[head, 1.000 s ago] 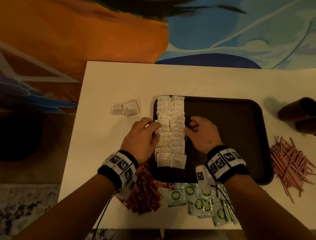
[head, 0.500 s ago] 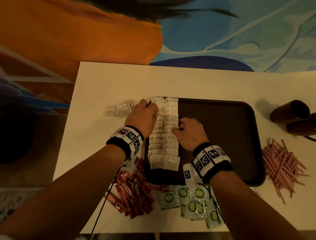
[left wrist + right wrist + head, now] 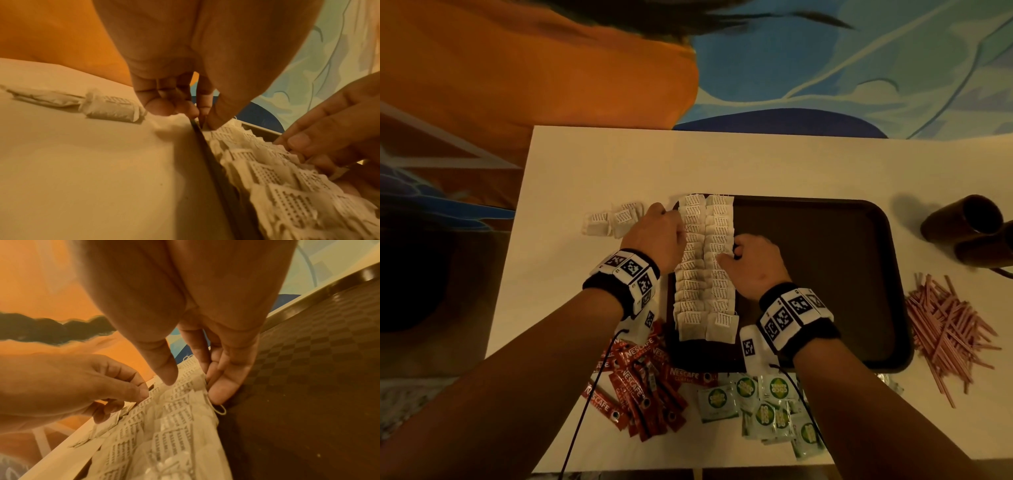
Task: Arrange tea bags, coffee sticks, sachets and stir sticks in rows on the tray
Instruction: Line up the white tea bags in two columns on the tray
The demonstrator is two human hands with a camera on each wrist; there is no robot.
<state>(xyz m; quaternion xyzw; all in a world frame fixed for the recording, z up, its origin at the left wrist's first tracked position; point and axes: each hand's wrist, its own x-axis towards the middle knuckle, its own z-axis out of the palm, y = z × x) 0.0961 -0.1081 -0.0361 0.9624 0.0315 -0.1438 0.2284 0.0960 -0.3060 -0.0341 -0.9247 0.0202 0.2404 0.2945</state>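
Note:
Two rows of white tea bags (image 3: 705,274) lie overlapped along the left side of the dark brown tray (image 3: 808,200). My left hand (image 3: 671,219) is at the far left end of the rows, fingers bent down, tips pressing the bags' edge at the tray rim (image 3: 207,155). My right hand (image 3: 729,253) flanks the right row's middle: straight fingers (image 3: 222,386) push against its edge, thumb resting on top. Neither hand lifts a bag. Red coffee sticks (image 3: 640,387), green sachets (image 3: 763,407) and pink stir sticks (image 3: 948,329) lie off the tray.
A few loose tea bags (image 3: 613,222) lie on the white table (image 3: 756,161) left of the tray. Two dark cups (image 3: 969,222) lie on their sides at the far right. The tray's right part (image 3: 308,369) is bare. Cables trail from both wrists.
My left hand slid from the middle of the left row's edge up to its far end. My right hand stayed at the right row's edge.

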